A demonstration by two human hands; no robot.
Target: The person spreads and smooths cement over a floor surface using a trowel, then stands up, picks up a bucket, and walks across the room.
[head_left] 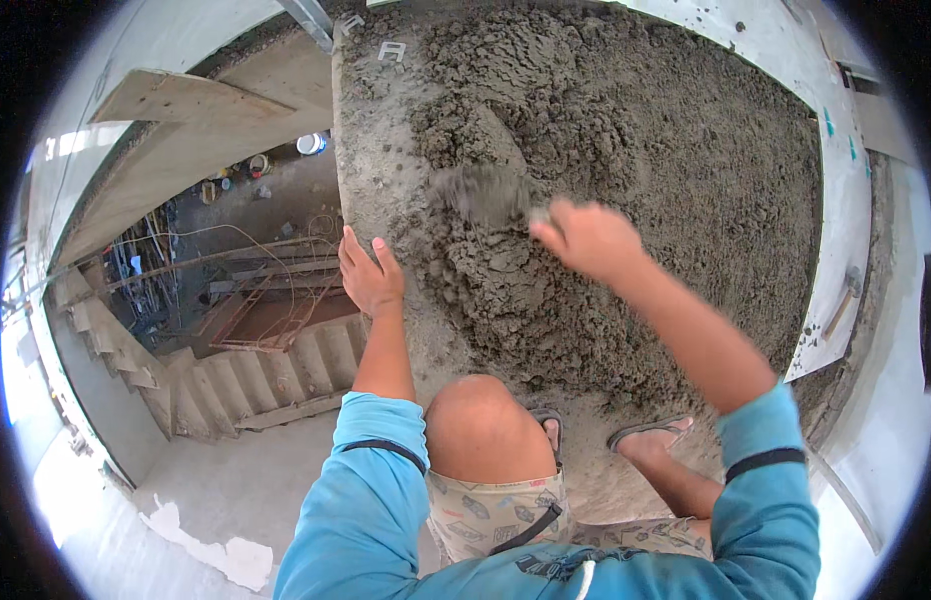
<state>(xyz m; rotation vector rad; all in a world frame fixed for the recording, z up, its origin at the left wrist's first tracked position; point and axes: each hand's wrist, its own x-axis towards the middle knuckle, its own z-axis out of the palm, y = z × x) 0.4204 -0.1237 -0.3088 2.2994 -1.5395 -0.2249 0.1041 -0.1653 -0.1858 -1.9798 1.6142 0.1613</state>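
A broad bed of wet, lumpy grey mortar (686, 200) covers the landing in front of me. My right hand (586, 235) is closed on the handle of a trowel (486, 195), whose motion-blurred blade is over the mortar heap, left of centre. My left hand (371, 270) lies at the concrete edge (376, 140) beside the drop, its fingers extended and holding nothing. My bent knee is low in the view, between my forearms, and my sandalled feet are by the mortar's near edge.
At left the floor drops to a stairwell with concrete steps (256, 385), rusty frames (271, 305) and buckets (311, 145) below. A white board (836, 310) borders the mortar at right, with a hammer (848, 290) on it. A small white plastic piece (391, 50) lies near the top edge.
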